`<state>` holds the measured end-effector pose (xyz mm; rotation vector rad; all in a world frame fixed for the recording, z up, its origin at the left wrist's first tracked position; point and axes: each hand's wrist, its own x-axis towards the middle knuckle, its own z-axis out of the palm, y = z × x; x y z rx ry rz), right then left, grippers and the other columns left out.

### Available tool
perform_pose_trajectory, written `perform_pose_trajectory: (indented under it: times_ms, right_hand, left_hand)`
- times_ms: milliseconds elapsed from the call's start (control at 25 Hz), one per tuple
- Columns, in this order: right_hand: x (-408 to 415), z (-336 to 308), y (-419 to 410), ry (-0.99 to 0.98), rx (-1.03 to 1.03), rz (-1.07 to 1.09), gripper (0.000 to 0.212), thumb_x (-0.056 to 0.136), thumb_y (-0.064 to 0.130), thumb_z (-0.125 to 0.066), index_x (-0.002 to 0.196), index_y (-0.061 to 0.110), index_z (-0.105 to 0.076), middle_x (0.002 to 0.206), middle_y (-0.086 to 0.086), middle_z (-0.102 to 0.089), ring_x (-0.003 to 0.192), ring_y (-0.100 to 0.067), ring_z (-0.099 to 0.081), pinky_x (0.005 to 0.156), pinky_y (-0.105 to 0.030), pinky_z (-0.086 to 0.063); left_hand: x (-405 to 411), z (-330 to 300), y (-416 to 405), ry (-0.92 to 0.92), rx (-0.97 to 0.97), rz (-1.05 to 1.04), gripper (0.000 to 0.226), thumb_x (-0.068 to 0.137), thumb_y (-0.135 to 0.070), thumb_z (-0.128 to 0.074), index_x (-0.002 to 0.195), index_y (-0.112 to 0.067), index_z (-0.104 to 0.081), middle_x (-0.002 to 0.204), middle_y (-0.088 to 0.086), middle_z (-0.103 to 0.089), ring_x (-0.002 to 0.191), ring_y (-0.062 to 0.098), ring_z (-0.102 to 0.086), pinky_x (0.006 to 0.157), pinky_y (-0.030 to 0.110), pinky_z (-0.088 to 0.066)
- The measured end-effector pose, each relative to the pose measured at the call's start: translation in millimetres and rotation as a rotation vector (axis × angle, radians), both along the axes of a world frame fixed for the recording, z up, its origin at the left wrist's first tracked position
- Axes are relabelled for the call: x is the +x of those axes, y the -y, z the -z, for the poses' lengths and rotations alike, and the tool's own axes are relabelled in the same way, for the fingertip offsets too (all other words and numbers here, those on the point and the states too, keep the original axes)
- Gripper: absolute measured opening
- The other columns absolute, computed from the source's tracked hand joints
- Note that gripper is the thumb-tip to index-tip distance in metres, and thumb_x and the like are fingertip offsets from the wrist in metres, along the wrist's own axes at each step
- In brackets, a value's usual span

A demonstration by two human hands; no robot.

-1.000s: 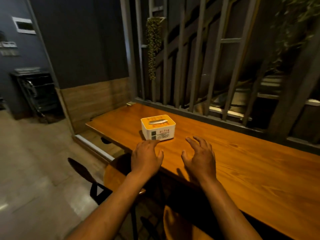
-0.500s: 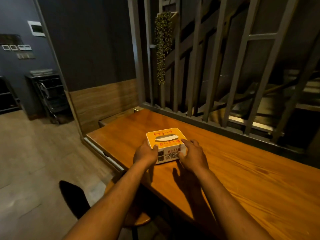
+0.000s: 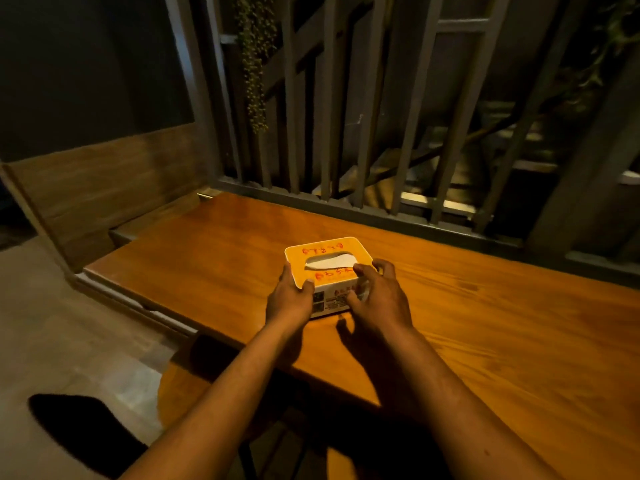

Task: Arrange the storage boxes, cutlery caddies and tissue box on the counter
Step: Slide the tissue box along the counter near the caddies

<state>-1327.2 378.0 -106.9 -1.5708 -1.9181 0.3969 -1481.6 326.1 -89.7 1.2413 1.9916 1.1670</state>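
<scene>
A white tissue box (image 3: 325,252) with an orange top, red lettering and a tissue in its slot sits on the wooden counter (image 3: 485,327), near the front edge. My left hand (image 3: 290,299) grips the box's near-left corner, thumb on the top rim. My right hand (image 3: 377,299) holds the near-right side, fingers curled over the top edge and the front label. No storage boxes or cutlery caddies are in view.
A grey slatted metal screen (image 3: 346,98) runs along the counter's far edge, with a hanging plant (image 3: 254,64) at its left. A lower wooden ledge (image 3: 152,221) adjoins the counter's left end. A round wooden stool (image 3: 180,393) stands below the front edge.
Both hands reached forward from the counter's front edge and closed on the tissue box. The camera has moved closer to the box.
</scene>
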Motion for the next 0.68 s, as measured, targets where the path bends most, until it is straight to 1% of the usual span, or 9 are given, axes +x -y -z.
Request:
perform_pose_trajectory:
  times_ms: [200,400,520,600,680]
  right_hand:
    - [88.3,1.4,37.2,-0.057,0.073,0.086,0.054,0.081,0.031,-0.072,0.131,0.034,-0.052,0.148,0.002,-0.031,0.124,-0.022,-0.049,0.084,-0.028,-0.052]
    - [190.8,3.0,81.0,-0.073,0.086,0.208,0.053,0.082,0.029,-0.072,0.13,0.033,-0.052,0.149,0.002,-0.03,0.127,-0.021,-0.048,0.085,-0.031,-0.056]
    - [262.6,3.5,108.9,-0.068,0.083,0.246,0.052,0.083,0.029,-0.071,0.13,0.033,-0.052,0.149,0.002,-0.03,0.129,-0.021,-0.046,0.084,-0.03,-0.056]
    - [313.6,2.8,123.2,-0.055,0.079,0.248,0.051,0.083,0.029,-0.072,0.13,0.034,-0.052,0.148,0.002,-0.031,0.128,-0.021,-0.047,0.081,-0.027,-0.056]
    - [357.9,4.0,134.3,-0.018,0.084,0.246,0.052,0.083,0.03,-0.072,0.13,0.037,-0.051,0.147,0.002,-0.031,0.125,-0.019,-0.048,0.077,-0.021,-0.053]
  left_hand:
    - [78.4,2.4,16.6,-0.03,0.038,0.113,0.057,0.099,-0.035,-0.045,0.151,-0.035,-0.021,0.141,0.001,-0.053,0.118,0.027,-0.058,0.091,0.047,-0.054]
    - [180.1,5.6,40.3,-0.043,0.056,0.209,0.058,0.098,-0.037,-0.046,0.15,-0.037,-0.021,0.139,-0.001,-0.056,0.116,0.026,-0.06,0.087,0.04,-0.055]
    - [252.2,6.9,57.9,-0.03,0.057,0.259,0.058,0.098,-0.036,-0.047,0.15,-0.037,-0.022,0.141,-0.001,-0.054,0.119,0.027,-0.057,0.09,0.043,-0.054]
    - [300.6,6.0,69.2,-0.011,0.058,0.272,0.058,0.099,-0.035,-0.047,0.15,-0.036,-0.022,0.142,0.0,-0.052,0.121,0.027,-0.056,0.087,0.04,-0.055]
    - [341.5,8.2,79.1,-0.009,0.049,0.277,0.059,0.099,-0.035,-0.048,0.151,-0.036,-0.021,0.143,0.0,-0.052,0.121,0.027,-0.056,0.083,0.037,-0.053]
